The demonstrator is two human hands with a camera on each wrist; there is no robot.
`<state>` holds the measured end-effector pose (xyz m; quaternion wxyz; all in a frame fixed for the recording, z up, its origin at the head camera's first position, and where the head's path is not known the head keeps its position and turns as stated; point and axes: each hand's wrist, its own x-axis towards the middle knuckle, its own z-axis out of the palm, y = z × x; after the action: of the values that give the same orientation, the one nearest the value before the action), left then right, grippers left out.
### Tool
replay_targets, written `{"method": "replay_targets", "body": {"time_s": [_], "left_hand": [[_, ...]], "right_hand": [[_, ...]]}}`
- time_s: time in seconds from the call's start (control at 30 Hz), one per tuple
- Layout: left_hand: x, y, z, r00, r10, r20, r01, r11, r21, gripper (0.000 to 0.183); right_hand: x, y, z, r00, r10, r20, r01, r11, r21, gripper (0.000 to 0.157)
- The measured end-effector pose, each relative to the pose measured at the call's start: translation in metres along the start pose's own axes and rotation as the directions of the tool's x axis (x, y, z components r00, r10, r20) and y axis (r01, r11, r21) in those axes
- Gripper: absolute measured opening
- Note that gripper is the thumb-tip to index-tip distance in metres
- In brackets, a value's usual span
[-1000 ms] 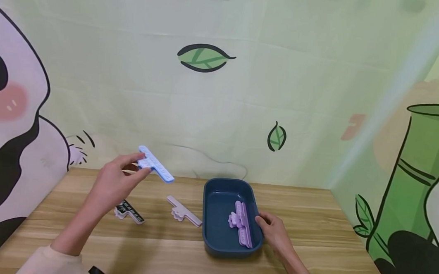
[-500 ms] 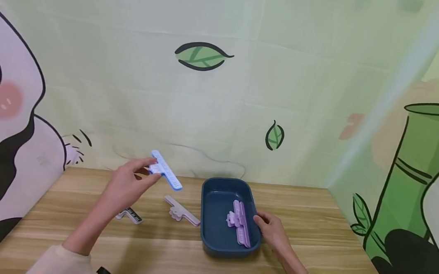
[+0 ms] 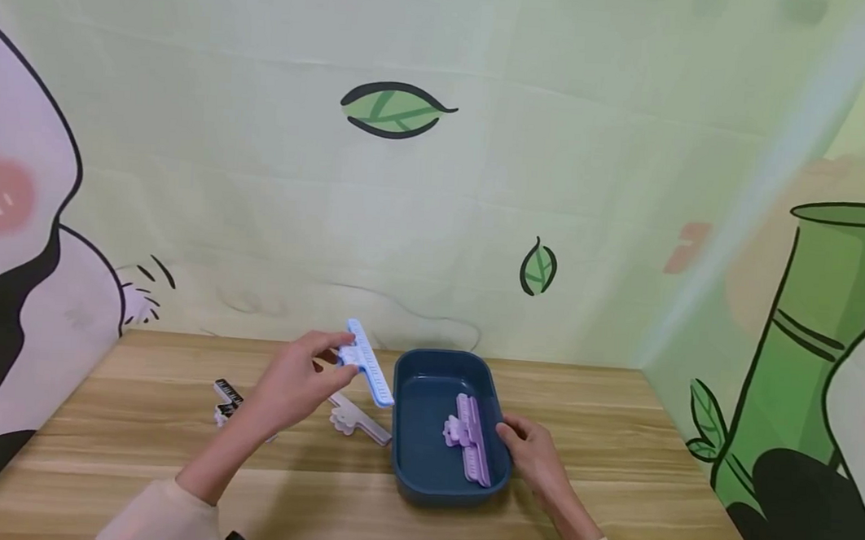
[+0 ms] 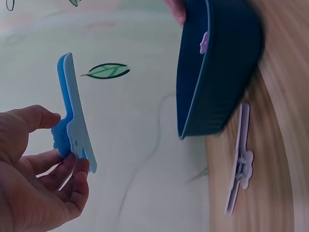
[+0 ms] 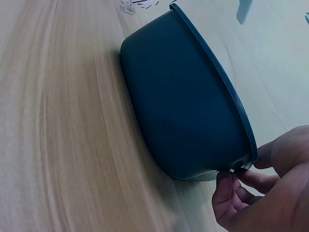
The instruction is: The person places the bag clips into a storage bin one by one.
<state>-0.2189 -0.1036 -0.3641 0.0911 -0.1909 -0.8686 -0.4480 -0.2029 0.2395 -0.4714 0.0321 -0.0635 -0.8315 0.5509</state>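
In the head view, my left hand [image 3: 296, 383] pinches a light blue clip [image 3: 370, 366] by its handle, holding it in the air just left of a dark blue rectangular bin [image 3: 418, 432]. The left wrist view shows thumb and fingertips on the scalloped tab of this blue clip [image 4: 77, 121], its long bars together. My right hand [image 3: 538, 457] grips the bin's right rim, thumb over the edge and fingers curled against the outer wall, as the right wrist view shows. Inside the bin lies a purple clip [image 3: 476, 444], along the right side.
On the wooden table [image 3: 574, 506], a pale mauve clip [image 3: 360, 423] lies at the bin's left side. Farther left is a black clip with piano-key markings [image 3: 228, 391], partly hidden behind my left forearm. A cloth backdrop [image 3: 261, 171] printed with leaves and pandas rises behind the table.
My left hand has carried the blue clip rightward and a little down, toward the bin, and the clip has turned steeper. My right hand keeps its hold on the rim.
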Motion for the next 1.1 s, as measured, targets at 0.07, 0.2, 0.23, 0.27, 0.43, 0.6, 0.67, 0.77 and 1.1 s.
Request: {"method": "replay_targets", "body": {"time_s": [0.07, 0.2, 0.23, 0.27, 0.43, 0.6, 0.67, 0.77, 1.1], "left_hand": [[0.002, 0.000, 0.006, 1.000, 0.005, 0.009, -0.005, 1.000, -0.006, 0.045], [0.006, -0.001, 0.018, 0.999, 0.018, 0.027, -0.017, 1.000, -0.018, 0.044], [0.007, -0.001, 0.021, 0.999, 0.027, 0.029, -0.026, 0.999, -0.020, 0.044], [0.008, -0.002, 0.024, 0.999, 0.036, 0.034, -0.035, 0.999, -0.024, 0.043], [0.013, -0.006, 0.037, 0.995, 0.065, 0.080, -0.063, 0.998, -0.026, 0.041], [0.016, -0.007, 0.050, 0.991, 0.050, 0.121, -0.048, 0.999, -0.020, 0.039], [0.018, -0.007, 0.055, 0.990, 0.039, 0.136, -0.036, 0.999, -0.021, 0.038], [0.020, -0.005, 0.062, 0.987, 0.011, 0.163, -0.008, 1.000, -0.014, 0.039], [0.028, -0.007, 0.082, 0.974, 0.036, 0.222, -0.048, 0.998, 0.048, 0.041]], "right_hand": [[0.000, 0.000, 0.000, 1.000, 0.000, 0.001, 0.000, 1.000, -0.002, 0.032], [-0.001, 0.000, 0.000, 1.000, -0.003, 0.001, 0.003, 1.000, -0.001, 0.032], [-0.001, 0.000, 0.000, 1.000, -0.004, 0.001, 0.004, 1.000, 0.000, 0.032], [-0.001, 0.000, 0.000, 1.000, -0.005, 0.000, 0.005, 1.000, -0.005, 0.032], [0.000, 0.000, 0.000, 1.000, 0.000, -0.005, 0.000, 1.000, -0.016, 0.032], [0.000, 0.000, 0.000, 1.000, 0.009, 0.002, -0.009, 1.000, -0.017, 0.033], [0.000, 0.000, 0.000, 1.000, 0.008, 0.004, -0.008, 1.000, -0.016, 0.033], [0.000, 0.000, -0.001, 1.000, 0.001, 0.003, -0.001, 1.000, -0.016, 0.032], [0.001, 0.002, 0.000, 1.000, 0.010, 0.007, -0.010, 1.000, -0.023, 0.033]]}}
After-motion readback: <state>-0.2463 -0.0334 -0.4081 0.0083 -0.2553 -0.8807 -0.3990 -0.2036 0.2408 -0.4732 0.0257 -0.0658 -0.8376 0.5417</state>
